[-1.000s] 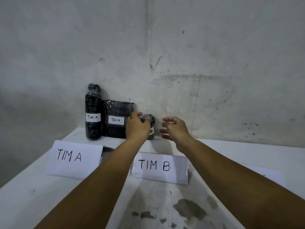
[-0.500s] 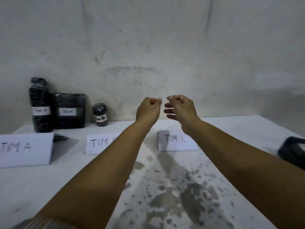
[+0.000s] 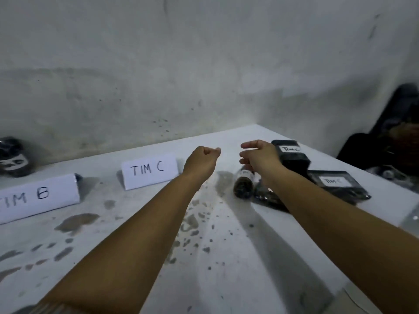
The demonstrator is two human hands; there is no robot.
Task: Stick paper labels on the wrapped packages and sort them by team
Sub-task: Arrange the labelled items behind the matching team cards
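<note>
Several black wrapped packages lie at the right of the white table: a small cylinder (image 3: 243, 185), a block labelled TIM C (image 3: 292, 155) and a flat pack labelled TIM C (image 3: 337, 184). My right hand (image 3: 260, 157) hovers above the cylinder with fingers loosely spread, holding nothing. My left hand (image 3: 201, 163) is curled into a fist in the air, right of the folded TIM C sign (image 3: 149, 171), and holds nothing. The TIM B sign (image 3: 34, 198) stands at the left with a small labelled package (image 3: 13, 158) behind it.
The grey wall (image 3: 204, 75) runs along the back of the table (image 3: 204, 257), whose top is stained with dark spots. A dark bag (image 3: 390, 141) sits beyond the table's right corner. A clear plastic piece (image 3: 411, 217) lies at the right edge.
The view has swung right: the TIM A group left the frame and the TIM C packages came into view. Both hands moved right, and the right hand now hovers over the small cylinder.
</note>
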